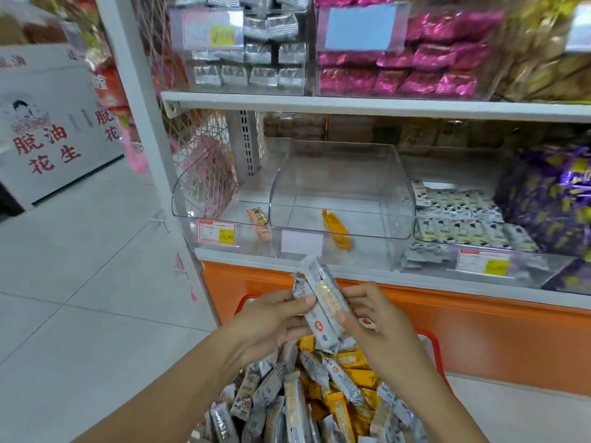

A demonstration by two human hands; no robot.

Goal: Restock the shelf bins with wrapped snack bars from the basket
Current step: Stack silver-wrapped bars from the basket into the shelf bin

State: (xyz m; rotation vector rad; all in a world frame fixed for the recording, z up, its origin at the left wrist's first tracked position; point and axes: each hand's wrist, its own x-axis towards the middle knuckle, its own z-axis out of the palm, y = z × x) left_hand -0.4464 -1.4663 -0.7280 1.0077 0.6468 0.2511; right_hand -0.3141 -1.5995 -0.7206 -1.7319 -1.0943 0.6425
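Silver snack bars (pixel 323 302) between left hand (pixel 271 321) and right hand (pixel 380 327); tag (pixel 226 236) seemingly 15.80.

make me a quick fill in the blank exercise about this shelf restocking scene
1. The left hand and right hand together hold grey wrapped bars above a basket whose rim is ____.
2. The middle clear bin holds just ____ yellow bar.
3. On the upper shelf, the shiny packs right of the silver packets are ____.
Missing words: red; one; pink.
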